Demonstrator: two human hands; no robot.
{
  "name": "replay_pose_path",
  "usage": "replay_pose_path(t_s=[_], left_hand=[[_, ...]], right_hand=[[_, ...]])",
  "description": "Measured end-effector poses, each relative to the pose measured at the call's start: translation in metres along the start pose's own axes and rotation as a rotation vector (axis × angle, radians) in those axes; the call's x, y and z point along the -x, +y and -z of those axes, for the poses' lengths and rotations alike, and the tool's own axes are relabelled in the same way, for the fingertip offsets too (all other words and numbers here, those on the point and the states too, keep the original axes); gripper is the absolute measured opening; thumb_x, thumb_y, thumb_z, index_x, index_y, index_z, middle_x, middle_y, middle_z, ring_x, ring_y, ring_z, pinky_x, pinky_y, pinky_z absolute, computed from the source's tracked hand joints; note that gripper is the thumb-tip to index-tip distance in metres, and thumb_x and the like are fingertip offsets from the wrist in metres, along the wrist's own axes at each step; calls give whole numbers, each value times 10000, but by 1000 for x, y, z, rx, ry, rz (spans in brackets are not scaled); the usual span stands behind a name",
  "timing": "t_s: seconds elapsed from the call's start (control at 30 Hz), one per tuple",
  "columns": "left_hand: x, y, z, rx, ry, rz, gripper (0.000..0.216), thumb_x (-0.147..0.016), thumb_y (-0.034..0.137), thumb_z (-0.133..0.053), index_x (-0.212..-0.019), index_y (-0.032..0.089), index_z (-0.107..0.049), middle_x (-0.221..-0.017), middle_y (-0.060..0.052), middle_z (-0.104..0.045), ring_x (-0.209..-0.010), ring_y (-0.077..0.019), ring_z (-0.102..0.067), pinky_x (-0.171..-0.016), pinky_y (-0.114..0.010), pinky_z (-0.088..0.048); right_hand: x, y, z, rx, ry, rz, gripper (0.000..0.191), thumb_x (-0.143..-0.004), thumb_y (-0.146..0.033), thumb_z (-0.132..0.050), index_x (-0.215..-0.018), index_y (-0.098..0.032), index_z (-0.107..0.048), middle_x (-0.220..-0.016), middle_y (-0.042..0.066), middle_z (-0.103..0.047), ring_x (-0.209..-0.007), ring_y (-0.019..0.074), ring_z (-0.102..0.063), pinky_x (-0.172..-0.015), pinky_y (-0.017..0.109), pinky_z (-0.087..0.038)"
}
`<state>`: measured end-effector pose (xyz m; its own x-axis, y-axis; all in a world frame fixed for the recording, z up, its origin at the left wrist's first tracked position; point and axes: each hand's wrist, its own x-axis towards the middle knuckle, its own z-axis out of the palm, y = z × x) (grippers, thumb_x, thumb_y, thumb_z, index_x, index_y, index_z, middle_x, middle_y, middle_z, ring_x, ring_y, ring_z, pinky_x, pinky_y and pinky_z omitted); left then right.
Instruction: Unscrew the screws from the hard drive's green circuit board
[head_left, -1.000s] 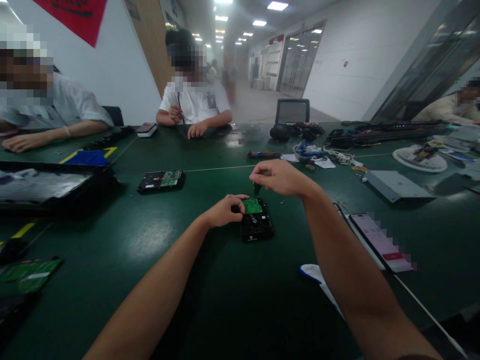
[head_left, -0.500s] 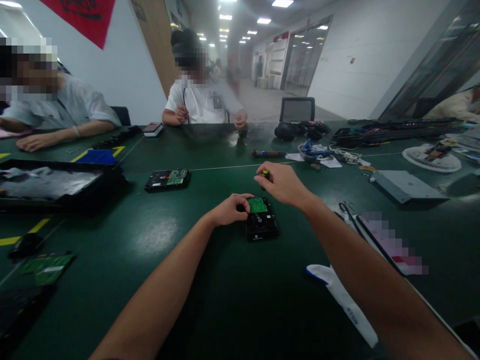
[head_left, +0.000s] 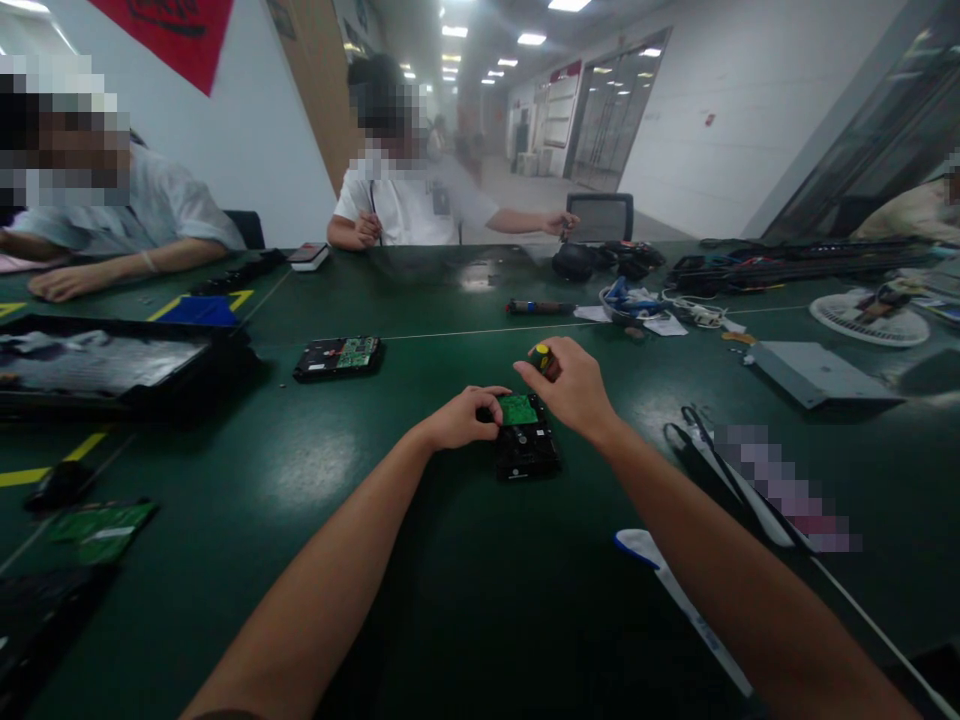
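A black hard drive (head_left: 528,457) with a green circuit board (head_left: 517,410) lies flat on the dark green table in front of me. My left hand (head_left: 466,416) is at its left edge, thumb and fingers curled round that side and steadying it. Above the drive's far right corner, my right hand (head_left: 574,388) is closed round a screwdriver (head_left: 541,355) with a yellow and dark handle. The screwdriver's shaft and tip are mostly hidden by my fingers.
Another hard drive (head_left: 339,358) lies to the left, near a black tray (head_left: 135,395). Left front is a loose green board (head_left: 105,528). A grey metal box (head_left: 821,372) and a white fan grille (head_left: 868,320) stand right. A co-worker (head_left: 420,200) sits opposite.
My right hand has shifted slightly right, and the screwdriver handle's top now faces me more. My left hand stays on the drive. The co-worker opposite has stretched an arm to the right.
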<state>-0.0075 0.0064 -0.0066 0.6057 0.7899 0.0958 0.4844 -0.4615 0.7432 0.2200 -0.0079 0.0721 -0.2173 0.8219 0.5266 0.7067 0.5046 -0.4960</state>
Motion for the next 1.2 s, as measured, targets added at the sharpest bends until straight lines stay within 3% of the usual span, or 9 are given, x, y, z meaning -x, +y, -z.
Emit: replay_pose_path(t_s=[0.13, 0.23, 0.33, 0.6, 0.7, 0.83, 0.97, 1.03, 1.2], left_hand=[[0, 1, 1, -3, -11, 13, 142, -737, 222, -715, -879, 223, -701, -1543, -41, -528, -1434, -321, -455, -1231, -548, -297], [0, 1, 1, 2, -5, 13, 134, -737, 225, -717, -869, 222, -700, -1538, -45, -534, -1440, -321, -449, -1227, -537, -308], [0, 1, 0, 4, -2, 9, 127, -734, 226, -721, -859, 219, -696, -1529, -50, -542, -1442, -318, -448, -1229, -532, -303], [0, 2, 0, 3, -2, 11, 131, -738, 220, -719, -867, 215, -695, -1533, -54, -536, -1441, -308, -441, -1222, -514, -306], [0, 2, 0, -9, -7, 4, 120, -739, 221, -717, -856, 213, -688, -1530, -57, -537, -1440, -303, -443, -1224, -505, -300], [0, 3, 1, -9, -12, 15, 115, -745, 219, -707, -857, 213, -685, -1536, -50, -530, -1440, -301, -443, -1226, -500, -298], [0, 4, 2, 17, -21, 30, 134, -740, 224, -710, -871, 216, -684, -1542, -47, -523, -1448, -308, -431, -1218, -521, -309], [0, 4, 2, 24, -27, 32, 137, -738, 226, -713, -871, 216, -686, -1542, -51, -523, -1457, -317, -418, -1215, -537, -307], [1, 4, 2, 47, -28, 44, 154, -732, 214, -709, -884, 211, -687, -1556, -53, -509, -1451, -329, -421, -1205, -562, -308]], right_hand=[[1, 5, -5, -19, 35, -40, 304, -918, -501, -645, -996, -207, -633, -951, 95, -679, -795, 223, -611, -738, 362, -460], [6, 12, -9, -95, 51, -87, 409, -917, -502, -657, -1197, -209, -601, -909, 67, -701, -735, 213, -628, -739, 368, -490], [15, 19, -14, -192, 96, -98, 623, -905, -484, -687, -1414, -231, -432, -1010, 66, -725, -749, 213, -650, -773, 385, -525], [26, 25, -17, -84, 131, -5, 503, -953, -411, -625, -1408, -256, -475, -1213, 113, -682, -835, 227, -664, -828, 420, -564], [26, 27, -20, -79, 173, 72, 569, -951, -346, -611, -1484, -276, -425, -1300, 110, -645, -882, 229, -669, -825, 427, -581], [27, 26, -20, -119, 226, 47, 700, -922, -335, -647, -1548, -305, -335, -1181, 77, -670, -793, 211, -657, -789, 433, -603], [25, 22, -8, -138, 370, -1, 693, -904, -331, -654, -1520, -285, -341, -1132, 74, -665, -759, 206, -634, -784, 429, -592], [22, 27, -1, -100, 462, -15, 563, -898, -319, -638, -1424, -276, -445, -1220, 84, -639, -772, 193, -628, -785, 409, -571], [16, 64, 10, 68, 391, -301, 342, -838, -271, -600, -1175, -222, -572, -965, 48, -677, -786, 217, -624, -812, 396, -512]])
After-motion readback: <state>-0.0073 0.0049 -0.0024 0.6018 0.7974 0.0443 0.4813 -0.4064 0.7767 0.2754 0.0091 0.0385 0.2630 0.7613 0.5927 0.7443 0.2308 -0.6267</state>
